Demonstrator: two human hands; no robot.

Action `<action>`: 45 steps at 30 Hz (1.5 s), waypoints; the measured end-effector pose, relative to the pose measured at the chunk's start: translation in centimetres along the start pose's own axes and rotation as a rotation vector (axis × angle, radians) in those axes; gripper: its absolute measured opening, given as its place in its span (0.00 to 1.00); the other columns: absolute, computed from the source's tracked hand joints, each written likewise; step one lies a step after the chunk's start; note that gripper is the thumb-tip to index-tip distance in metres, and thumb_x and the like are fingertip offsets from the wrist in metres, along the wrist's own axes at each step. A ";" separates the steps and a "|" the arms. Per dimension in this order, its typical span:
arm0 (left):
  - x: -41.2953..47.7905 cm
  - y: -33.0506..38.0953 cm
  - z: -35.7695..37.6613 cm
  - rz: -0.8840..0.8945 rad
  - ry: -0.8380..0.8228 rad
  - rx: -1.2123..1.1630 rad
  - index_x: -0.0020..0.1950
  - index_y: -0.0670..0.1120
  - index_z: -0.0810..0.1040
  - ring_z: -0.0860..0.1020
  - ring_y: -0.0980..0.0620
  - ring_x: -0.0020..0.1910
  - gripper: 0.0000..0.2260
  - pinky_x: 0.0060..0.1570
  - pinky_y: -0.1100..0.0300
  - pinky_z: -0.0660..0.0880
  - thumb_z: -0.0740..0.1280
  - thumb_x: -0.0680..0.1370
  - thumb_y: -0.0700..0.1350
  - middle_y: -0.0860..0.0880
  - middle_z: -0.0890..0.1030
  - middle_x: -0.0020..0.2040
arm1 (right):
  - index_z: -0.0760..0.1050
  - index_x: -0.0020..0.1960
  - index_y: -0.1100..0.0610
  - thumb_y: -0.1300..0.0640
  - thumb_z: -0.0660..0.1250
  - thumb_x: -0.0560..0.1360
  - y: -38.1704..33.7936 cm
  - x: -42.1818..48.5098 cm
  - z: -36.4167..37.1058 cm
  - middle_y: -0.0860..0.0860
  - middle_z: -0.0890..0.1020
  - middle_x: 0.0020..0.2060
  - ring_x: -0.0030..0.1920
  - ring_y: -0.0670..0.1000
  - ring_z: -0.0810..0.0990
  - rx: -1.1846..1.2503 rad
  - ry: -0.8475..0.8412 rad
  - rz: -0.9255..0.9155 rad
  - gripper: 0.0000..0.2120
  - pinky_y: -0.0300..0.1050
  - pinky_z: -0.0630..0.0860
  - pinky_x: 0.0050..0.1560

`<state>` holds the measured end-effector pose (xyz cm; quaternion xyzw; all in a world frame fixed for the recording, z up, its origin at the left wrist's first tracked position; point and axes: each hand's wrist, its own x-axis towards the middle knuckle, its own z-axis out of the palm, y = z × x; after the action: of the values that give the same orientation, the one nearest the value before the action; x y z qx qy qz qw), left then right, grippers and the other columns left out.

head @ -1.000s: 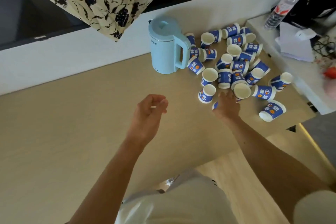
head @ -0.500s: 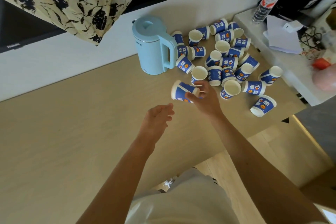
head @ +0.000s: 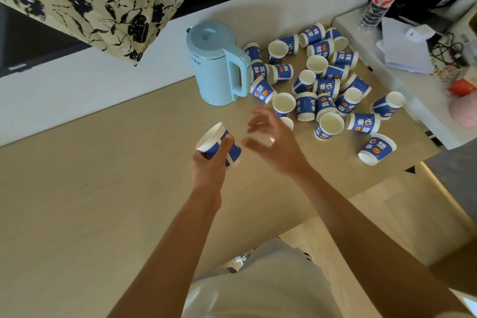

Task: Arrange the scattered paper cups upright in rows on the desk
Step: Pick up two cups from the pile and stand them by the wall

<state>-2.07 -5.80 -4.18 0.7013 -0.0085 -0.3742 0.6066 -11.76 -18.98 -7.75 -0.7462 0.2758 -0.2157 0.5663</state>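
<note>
Pale beige wooden desk [head: 103, 188] runs along a white wall, with a cream cloth printed with dark flowers [head: 103, 0] hanging over its far left side. Both bare forearms reach out from the bottom of the view over the desktop.

The left hand [head: 210, 165] grips one blue-and-white paper cup [head: 214, 141]. Its thumb lies curled across the printed wall on the near side and the fingers wrap round beneath, mostly hidden. This cup is tilted, its white open mouth facing up and to the left, away from the other cups. It sits over the bare middle of the desk, in front of the kettle; whether it touches the wood cannot be told.

The right hand [head: 273, 144] hovers just beside it, palm turned toward the left hand, fingers spread wide and loosely bent, blurred, holding nothing. Behind its fingertips one more cup [head: 287, 122] shows only in part.

Beyond lies the scattered heap of matching paper cups [head: 325, 85], some upright with mouths showing, many on their sides, spread over the right end of the desk. A light blue plastic electric kettle [head: 216, 67] stands upright at the heap's left edge, handle toward the cups. A white side table [head: 413, 100] abuts the desk on the right, bearing a clear plastic water bottle [head: 379, 0].
</note>
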 end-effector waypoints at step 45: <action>-2.6 -2.7 -8.6 0.168 0.288 0.102 0.57 0.56 0.74 0.81 0.68 0.43 0.22 0.42 0.66 0.76 0.79 0.69 0.53 0.58 0.83 0.50 | 0.69 0.70 0.56 0.50 0.80 0.66 4.1 8.6 2.0 0.52 0.80 0.61 0.60 0.56 0.80 -0.789 -0.271 0.081 0.37 0.53 0.76 0.59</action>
<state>-0.54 3.37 -5.24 0.7744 0.0011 -0.2169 0.5943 -4.71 -24.00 -12.14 -0.9159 0.2896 0.0289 0.2764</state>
